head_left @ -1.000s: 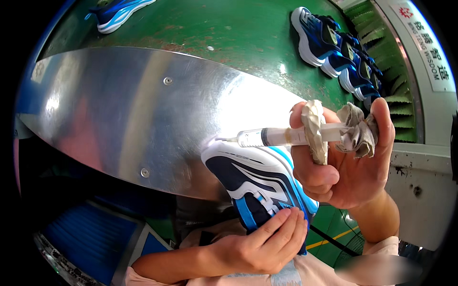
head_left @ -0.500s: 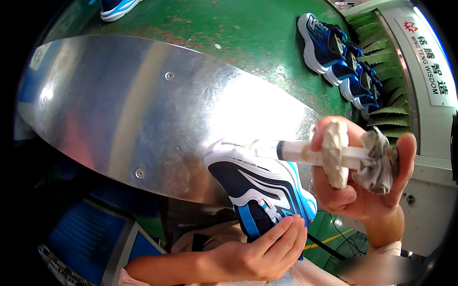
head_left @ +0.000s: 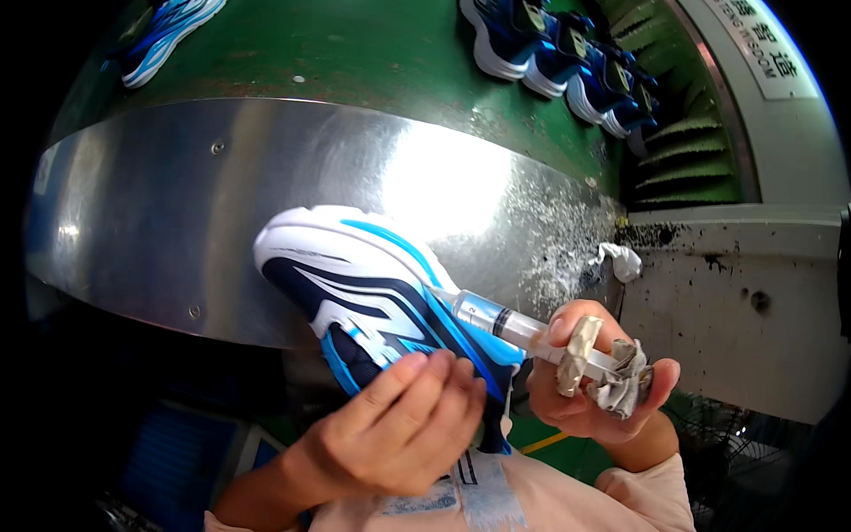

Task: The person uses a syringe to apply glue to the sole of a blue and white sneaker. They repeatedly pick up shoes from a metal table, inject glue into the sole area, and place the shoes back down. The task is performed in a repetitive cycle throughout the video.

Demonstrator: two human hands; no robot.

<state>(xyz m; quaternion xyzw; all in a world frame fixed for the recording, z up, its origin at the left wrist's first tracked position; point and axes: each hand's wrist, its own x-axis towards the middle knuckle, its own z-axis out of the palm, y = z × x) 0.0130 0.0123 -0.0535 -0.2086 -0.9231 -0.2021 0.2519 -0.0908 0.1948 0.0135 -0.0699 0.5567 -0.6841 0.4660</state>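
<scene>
A sports shoe (head_left: 372, 284), navy and blue with a thick white sole, lies on its side over the near edge of the metal ledge, its sole turned away from me. My left hand (head_left: 403, 426) is closed round the shoe's opening and upper, with part of the grip hidden behind the fingers. In my right hand (head_left: 589, 381) is a clear plastic syringe (head_left: 505, 324), its flange and plunger end wrapped in whitish tape or cloth. The syringe's tip points left and touches or nearly touches the seam between upper and sole, around the middle of the shoe's side.
Beyond the metal ledge (head_left: 160, 222) runs a green belt or surface (head_left: 355, 53). Several similar shoes (head_left: 510, 40) stand at its far right, before green strip curtains (head_left: 683, 151). Another shoe (head_left: 173, 35) lies far left. A crumpled white scrap (head_left: 623, 262) sits at the ledge's right end.
The shoe and both hands have shifted left in view. The syringe tip has gone from the shoe's toe end back along the sole seam, and the syringe now slants. The view has also turned.
</scene>
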